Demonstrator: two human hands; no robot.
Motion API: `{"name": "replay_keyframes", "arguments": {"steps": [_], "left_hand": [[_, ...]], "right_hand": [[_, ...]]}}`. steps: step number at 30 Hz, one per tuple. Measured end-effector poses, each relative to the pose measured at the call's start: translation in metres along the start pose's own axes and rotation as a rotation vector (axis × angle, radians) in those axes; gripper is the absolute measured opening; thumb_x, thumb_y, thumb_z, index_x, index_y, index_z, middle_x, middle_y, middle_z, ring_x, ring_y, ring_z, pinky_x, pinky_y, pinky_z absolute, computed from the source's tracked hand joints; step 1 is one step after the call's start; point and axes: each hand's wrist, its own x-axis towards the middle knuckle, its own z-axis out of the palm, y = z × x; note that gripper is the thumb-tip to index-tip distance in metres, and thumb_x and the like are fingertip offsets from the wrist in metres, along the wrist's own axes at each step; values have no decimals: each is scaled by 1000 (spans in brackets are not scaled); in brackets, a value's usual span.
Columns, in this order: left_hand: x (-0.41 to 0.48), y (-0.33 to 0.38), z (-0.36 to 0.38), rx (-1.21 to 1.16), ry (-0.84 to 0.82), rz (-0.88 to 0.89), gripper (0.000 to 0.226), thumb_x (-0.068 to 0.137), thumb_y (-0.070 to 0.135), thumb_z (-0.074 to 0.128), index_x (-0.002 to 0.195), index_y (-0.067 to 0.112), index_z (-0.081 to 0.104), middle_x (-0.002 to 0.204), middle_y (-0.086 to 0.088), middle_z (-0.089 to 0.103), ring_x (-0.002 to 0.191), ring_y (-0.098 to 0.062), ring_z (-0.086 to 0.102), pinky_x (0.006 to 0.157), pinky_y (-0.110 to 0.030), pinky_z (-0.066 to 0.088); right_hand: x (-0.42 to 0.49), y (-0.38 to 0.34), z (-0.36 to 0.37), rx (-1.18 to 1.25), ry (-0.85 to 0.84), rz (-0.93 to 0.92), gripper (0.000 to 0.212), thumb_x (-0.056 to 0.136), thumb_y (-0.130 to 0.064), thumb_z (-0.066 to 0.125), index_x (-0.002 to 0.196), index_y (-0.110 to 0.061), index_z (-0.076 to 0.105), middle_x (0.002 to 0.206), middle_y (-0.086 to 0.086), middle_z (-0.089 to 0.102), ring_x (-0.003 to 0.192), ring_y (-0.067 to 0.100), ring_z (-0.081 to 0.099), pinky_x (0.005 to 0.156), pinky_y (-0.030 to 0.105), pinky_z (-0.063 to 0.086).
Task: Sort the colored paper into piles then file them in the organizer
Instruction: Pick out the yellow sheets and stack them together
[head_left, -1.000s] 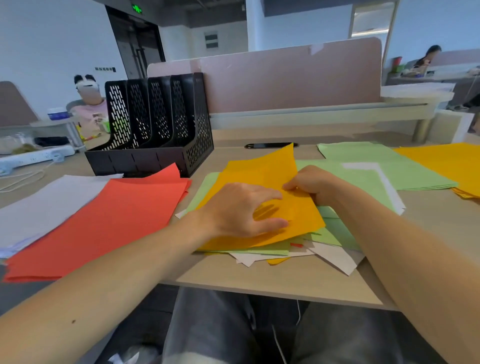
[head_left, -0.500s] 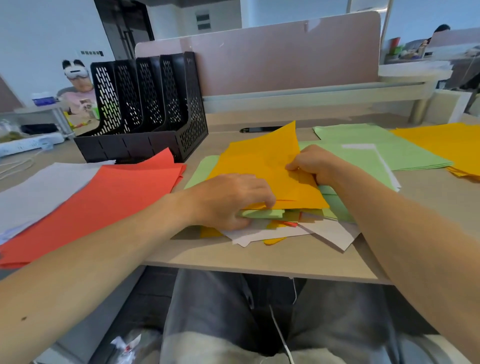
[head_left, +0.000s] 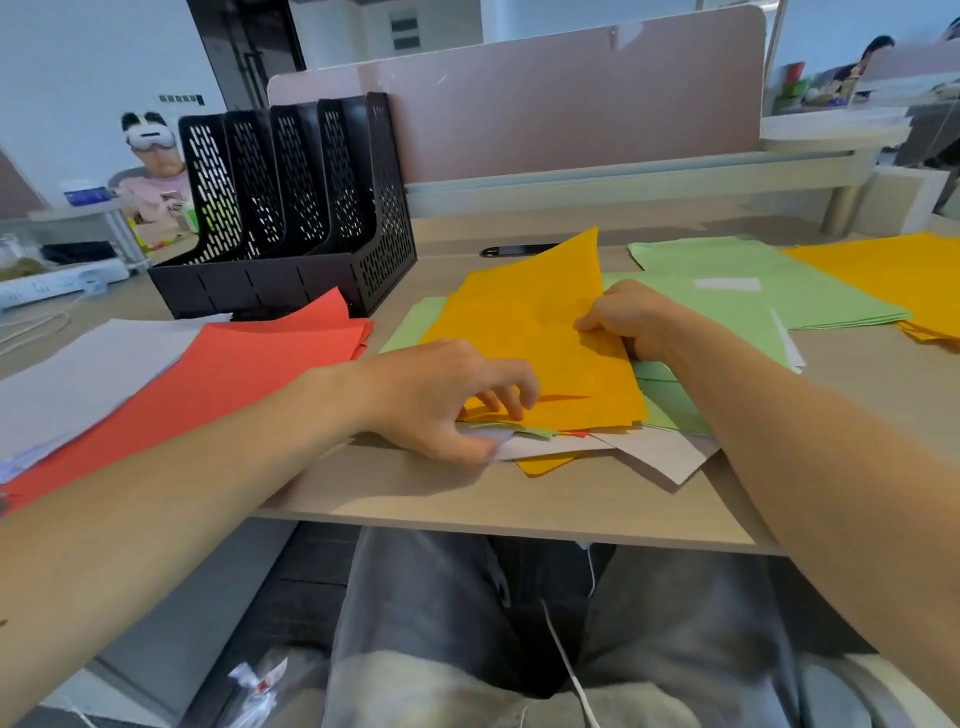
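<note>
head view: right hand pinches the right edge of the orange sheet, whose far corner is raised. left hand sits at the sheet's near corner, fingers curled, tips on the paper, thumb at the edge of the mixed pile beneath; grip cannot be confirmed. sheets are thin, matte, rectangular. red stack lies flat left on the desk, green stack right. black perforated organizer stands upright behind the red stack.

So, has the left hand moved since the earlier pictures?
Yes. The left hand slid off the top of the orange paper sheet, toward the near edge of the light wooden desk.
</note>
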Motion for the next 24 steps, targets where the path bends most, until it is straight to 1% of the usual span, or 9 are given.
{"name": "replay_keyframes", "arguments": {"steps": [2, 4, 7, 11, 13, 16, 19, 22, 24], "left_hand": [[-2, -8, -2, -81, -5, -39, 33, 89, 13, 67, 120, 20, 56, 117, 3, 69, 103, 1, 65, 76, -14, 54], [-4, -13, -2, -9, 49, -45, 34, 89, 3, 63, 120, 16, 57, 110, 2, 70, 87, 13, 61, 70, 0, 42], [-8, -20, -1, 143, 198, 52, 34, 88, -3, 56, 110, 22, 50, 89, 5, 67, 69, 8, 54, 62, -7, 39], [-20, -27, -5, 367, 212, 220, 28, 83, 2, 55, 91, 28, 50, 119, -1, 63, 79, -9, 50, 56, -25, 40], [-29, -26, -5, 421, 97, 154, 18, 85, 24, 62, 99, 34, 60, 125, 4, 62, 87, -14, 61, 54, -28, 46], [-39, -28, -2, 409, 32, 68, 39, 81, 56, 57, 110, 32, 66, 123, 11, 62, 95, -16, 64, 57, -29, 48], [-38, -26, -3, 481, 47, -25, 45, 76, 45, 59, 120, 33, 61, 112, 16, 63, 93, -16, 63, 58, -29, 44], [-30, -23, 2, 636, -53, -133, 48, 83, 29, 57, 130, 35, 54, 125, 17, 57, 107, -15, 59, 55, -25, 25], [-28, -22, 7, 641, -6, -128, 38, 89, 26, 54, 126, 35, 60, 129, 20, 55, 110, -15, 59, 50, -20, 15]], "right_hand": [[1, 0, 0, -3, 4, 5, 26, 92, -8, 63, 116, -3, 53, 112, 21, 60, 98, 33, 61, 81, 44, 53], [1, 1, 1, -4, 4, 9, 26, 92, -9, 64, 115, -3, 53, 115, 21, 60, 104, 36, 61, 87, 47, 53], [4, 2, 1, -2, 9, 11, 25, 91, -8, 65, 113, -2, 54, 115, 24, 61, 105, 39, 62, 91, 51, 52], [5, 2, 1, 4, 7, 2, 22, 92, -8, 64, 111, -3, 53, 108, 21, 59, 97, 35, 61, 85, 46, 52], [6, 2, 1, 1, 5, -4, 22, 93, -7, 63, 111, -4, 52, 106, 20, 59, 91, 32, 60, 81, 44, 52], [6, 2, 2, -18, 11, -8, 23, 93, -8, 63, 112, -4, 52, 104, 19, 58, 89, 31, 59, 80, 44, 51], [6, 2, 2, -20, 16, -10, 23, 93, -8, 63, 112, -4, 52, 106, 19, 58, 91, 31, 59, 80, 44, 52], [6, 2, 2, -22, 16, -7, 24, 92, -7, 63, 114, -2, 54, 104, 20, 59, 89, 31, 59, 77, 43, 51], [6, 2, 1, -24, 20, -4, 26, 92, -8, 64, 114, -2, 54, 107, 20, 60, 94, 33, 60, 80, 44, 51]]}}
